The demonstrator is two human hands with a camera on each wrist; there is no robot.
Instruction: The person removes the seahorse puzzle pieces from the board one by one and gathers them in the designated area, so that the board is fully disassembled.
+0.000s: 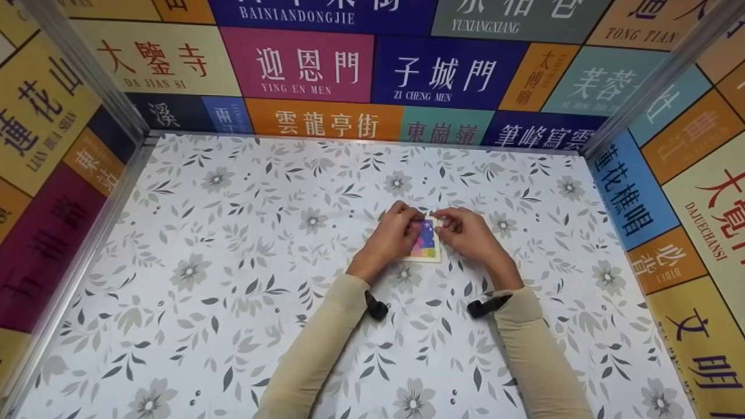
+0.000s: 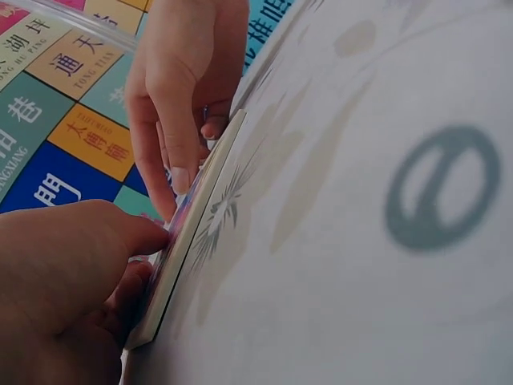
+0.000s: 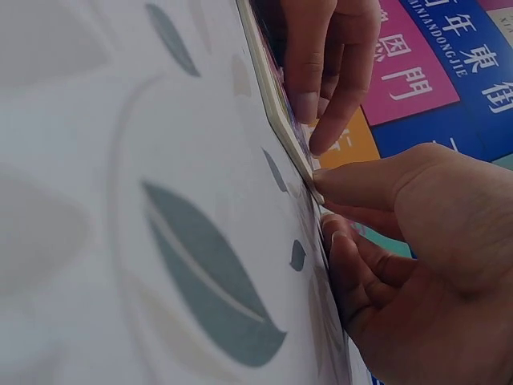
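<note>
A small flat board (image 1: pixel 429 251) with a cream border and a bright picture in blue, pink and yellow lies on the patterned tabletop. Over its left part is my left hand (image 1: pixel 393 235), thumb on the picture and fingers bent near the top edge. My right hand (image 1: pixel 470 235) holds the upper right corner between thumb and bent fingers. From the left wrist, the board (image 2: pixel 170 281) appears edge-on, with the left thumb against its face. In the right wrist view, the right thumb touches the board's corner (image 3: pixel 317 191). Whether any small piece sits between the fingertips is hidden.
The tabletop (image 1: pixel 233 233) has a grey leaf and flower print. Coloured panels with lettering (image 1: pixel 297 64) stand behind and at both sides, joined by metal corner posts (image 1: pixel 657 75). Black straps (image 1: pixel 377 307) circle both wrists below beige sleeves (image 1: pixel 317 349).
</note>
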